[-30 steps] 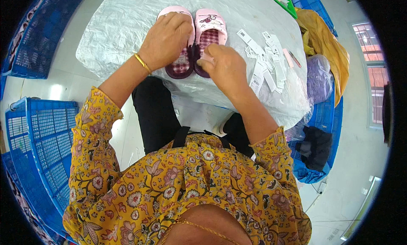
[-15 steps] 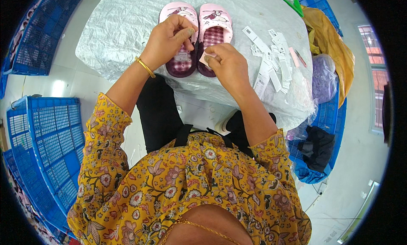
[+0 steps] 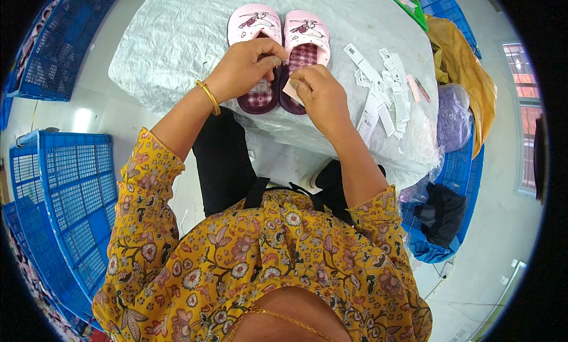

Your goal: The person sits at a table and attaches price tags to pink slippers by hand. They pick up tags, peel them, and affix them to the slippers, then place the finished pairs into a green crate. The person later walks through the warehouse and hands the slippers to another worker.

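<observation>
A pair of pink slippers with dark maroon soles and checked insoles lies side by side on the covered table, toes pointing away: the left slipper [image 3: 255, 22] and the right slipper [image 3: 307, 27]. Over the left slipper's opening is my left hand [image 3: 248, 70], thumb and forefinger pinched above the gap between the pair. What it pinches is too small to make out. My right hand [image 3: 322, 96] is closed on a pale pink card tag [image 3: 291, 90] over the heel of the right slipper. Part of the tag is hidden by the fingers.
Loose white label strips [image 3: 384, 87] lie in a pile right of the slippers, beside a pink card [image 3: 413, 87] and a pen-like tool [image 3: 422, 89]. Blue plastic crates [image 3: 77, 182] stand on the left. A yellow cloth [image 3: 467, 76] and purple plastic bag [image 3: 454, 117] edge the table's right side.
My left hand has come down and right, closer to my right hand. The slippers and table appear slightly lower in the picture. The pink tag stays in my right hand.
</observation>
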The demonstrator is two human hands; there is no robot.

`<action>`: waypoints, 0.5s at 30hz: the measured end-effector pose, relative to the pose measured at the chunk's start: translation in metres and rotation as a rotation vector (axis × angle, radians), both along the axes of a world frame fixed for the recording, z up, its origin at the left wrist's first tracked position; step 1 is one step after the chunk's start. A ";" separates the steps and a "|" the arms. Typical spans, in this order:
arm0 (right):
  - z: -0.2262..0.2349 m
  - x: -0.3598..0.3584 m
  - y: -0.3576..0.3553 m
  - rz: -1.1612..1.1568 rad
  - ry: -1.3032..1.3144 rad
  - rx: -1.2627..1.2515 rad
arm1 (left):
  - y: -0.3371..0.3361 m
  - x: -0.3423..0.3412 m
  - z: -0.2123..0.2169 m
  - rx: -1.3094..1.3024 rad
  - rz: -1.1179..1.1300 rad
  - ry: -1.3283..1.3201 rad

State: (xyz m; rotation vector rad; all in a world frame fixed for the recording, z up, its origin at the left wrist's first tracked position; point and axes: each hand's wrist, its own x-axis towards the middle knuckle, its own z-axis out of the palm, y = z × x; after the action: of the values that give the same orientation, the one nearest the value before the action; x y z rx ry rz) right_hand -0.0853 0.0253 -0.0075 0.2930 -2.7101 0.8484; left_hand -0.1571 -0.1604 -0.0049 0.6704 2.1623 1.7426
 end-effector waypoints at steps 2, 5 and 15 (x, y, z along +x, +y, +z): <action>0.000 0.000 0.003 0.081 0.047 0.010 | 0.000 -0.002 -0.005 0.017 0.002 -0.008; -0.001 -0.002 0.002 0.090 0.129 0.150 | 0.001 -0.001 -0.008 -0.004 0.017 -0.008; 0.002 -0.007 0.001 0.172 0.130 0.265 | 0.001 0.003 -0.007 -0.047 0.024 0.057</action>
State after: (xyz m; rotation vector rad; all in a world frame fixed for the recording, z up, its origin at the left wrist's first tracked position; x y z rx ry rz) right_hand -0.0921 0.0265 -0.0053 0.6235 -2.7003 0.4890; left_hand -0.1544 -0.1593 -0.0122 0.6935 2.2508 1.6980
